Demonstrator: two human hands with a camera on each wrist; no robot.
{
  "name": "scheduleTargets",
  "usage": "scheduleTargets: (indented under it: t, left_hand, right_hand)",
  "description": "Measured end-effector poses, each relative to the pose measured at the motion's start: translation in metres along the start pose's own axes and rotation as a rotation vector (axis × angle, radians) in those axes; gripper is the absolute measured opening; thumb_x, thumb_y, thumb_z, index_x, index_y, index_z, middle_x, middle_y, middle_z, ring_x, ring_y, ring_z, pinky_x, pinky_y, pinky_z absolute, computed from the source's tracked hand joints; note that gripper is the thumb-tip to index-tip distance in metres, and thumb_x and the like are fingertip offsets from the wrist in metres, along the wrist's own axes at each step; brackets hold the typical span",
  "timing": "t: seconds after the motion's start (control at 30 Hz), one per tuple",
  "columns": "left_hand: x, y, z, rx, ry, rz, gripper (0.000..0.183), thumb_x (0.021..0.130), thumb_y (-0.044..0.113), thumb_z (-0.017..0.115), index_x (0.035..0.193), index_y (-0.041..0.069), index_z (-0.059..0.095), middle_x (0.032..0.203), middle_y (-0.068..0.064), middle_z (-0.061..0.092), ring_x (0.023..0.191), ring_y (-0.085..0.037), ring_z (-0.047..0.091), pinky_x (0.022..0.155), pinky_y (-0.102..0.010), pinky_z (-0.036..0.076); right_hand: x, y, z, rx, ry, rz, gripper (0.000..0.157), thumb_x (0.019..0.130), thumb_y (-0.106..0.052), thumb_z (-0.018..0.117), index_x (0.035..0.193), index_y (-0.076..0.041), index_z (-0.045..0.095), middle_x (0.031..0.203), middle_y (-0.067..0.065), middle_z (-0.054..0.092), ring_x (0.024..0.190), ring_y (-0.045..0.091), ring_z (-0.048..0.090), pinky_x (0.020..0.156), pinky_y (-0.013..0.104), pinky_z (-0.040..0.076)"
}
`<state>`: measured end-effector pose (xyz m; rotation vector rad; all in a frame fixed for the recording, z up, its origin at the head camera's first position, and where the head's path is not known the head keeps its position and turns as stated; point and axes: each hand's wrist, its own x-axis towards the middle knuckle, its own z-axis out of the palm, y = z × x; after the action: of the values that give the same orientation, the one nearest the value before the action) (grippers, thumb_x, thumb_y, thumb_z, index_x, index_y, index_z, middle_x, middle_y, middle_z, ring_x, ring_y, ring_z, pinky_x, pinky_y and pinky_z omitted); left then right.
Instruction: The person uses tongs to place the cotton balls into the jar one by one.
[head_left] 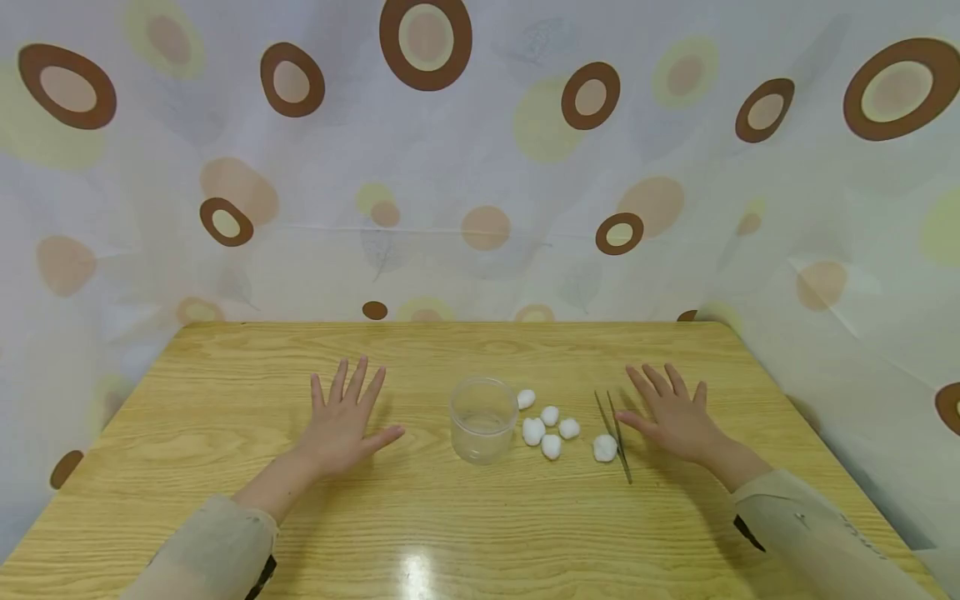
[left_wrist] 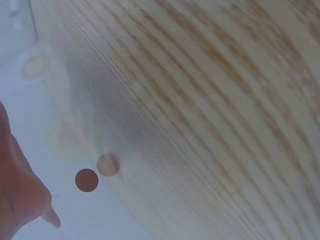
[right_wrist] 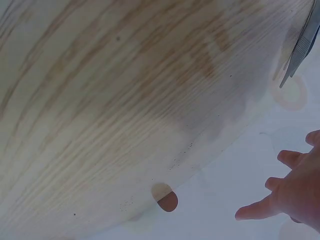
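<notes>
My left hand is spread flat with its fingers apart over the left of the table, left of a clear round plastic container. The right hand is spread likewise, its thumb close to a pair of metal tweezers. Those tweezers lie on the wood with their two arms parted at the far end. One cotton ball sits right against them. Several more cotton balls are grouped between container and tweezers. In the right wrist view, part of the tweezers shows at the upper right. Neither hand holds anything.
The light wooden table reaches back to a patterned cloth with brown and yellow ovals, hanging behind and along the sides. Both forearms, in pale sleeves, extend over the near part of the table.
</notes>
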<state>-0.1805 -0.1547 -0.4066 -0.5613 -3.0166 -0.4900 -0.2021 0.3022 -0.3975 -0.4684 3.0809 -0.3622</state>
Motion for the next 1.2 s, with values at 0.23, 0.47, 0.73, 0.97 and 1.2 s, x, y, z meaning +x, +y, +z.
scheduleTargets:
  t: [0.23,0.47,0.73,0.97,1.2]
  left_hand:
    - [0.002,0.002,0.002,-0.017,0.002,0.011,0.094,0.082,0.06,0.056,0.149,0.007,0.016,0.156,-0.021,0.002,0.142,-0.046,-0.002,0.104,-0.072,-0.007]
    - [0.009,0.012,0.003,-0.038,0.053,0.011,0.101,0.073,0.06,0.066,0.147,0.006,0.024,0.153,-0.02,0.02,0.141,-0.044,0.014,0.106,-0.071,0.003]
    - [0.022,0.027,0.007,-0.058,0.059,0.024,0.102,0.069,0.062,0.069,0.145,0.007,0.028,0.149,-0.018,0.031,0.139,-0.042,0.022,0.105,-0.071,0.007]
    - [0.033,0.041,0.01,-0.111,0.034,0.039,0.101,0.069,0.059,0.072,0.145,0.007,0.029,0.149,-0.016,0.032,0.139,-0.042,0.023,0.106,-0.071,0.007]
    - [0.04,0.06,0.017,-0.192,0.015,0.046,0.102,0.067,0.057,0.074,0.145,0.009,0.029,0.148,-0.014,0.034,0.139,-0.038,0.027,0.107,-0.069,0.01]
  right_hand:
    - [0.0,0.001,0.001,-0.033,0.041,0.005,0.071,0.091,-0.053,0.047,0.141,-0.005,0.035,0.143,0.026,0.032,0.133,0.051,0.017,0.095,0.078,0.009]
    - [0.002,-0.003,0.001,-0.097,0.115,0.051,0.057,0.092,-0.052,0.046,0.118,-0.003,0.059,0.122,0.022,0.057,0.116,0.045,0.043,0.091,0.063,0.031]
    - [0.005,-0.007,0.003,-0.151,0.09,0.074,0.045,0.089,-0.044,0.056,0.102,-0.002,0.068,0.1,0.016,0.069,0.096,0.039,0.057,0.078,0.055,0.044]
    - [0.006,-0.011,0.007,-0.141,0.03,0.098,0.045,0.088,-0.044,0.057,0.1,-0.003,0.068,0.097,0.015,0.069,0.087,0.035,0.059,0.073,0.051,0.046]
    - [0.009,-0.014,0.013,-0.157,-0.014,0.118,0.046,0.086,-0.047,0.057,0.098,-0.004,0.07,0.096,0.014,0.07,0.087,0.035,0.059,0.071,0.049,0.048]
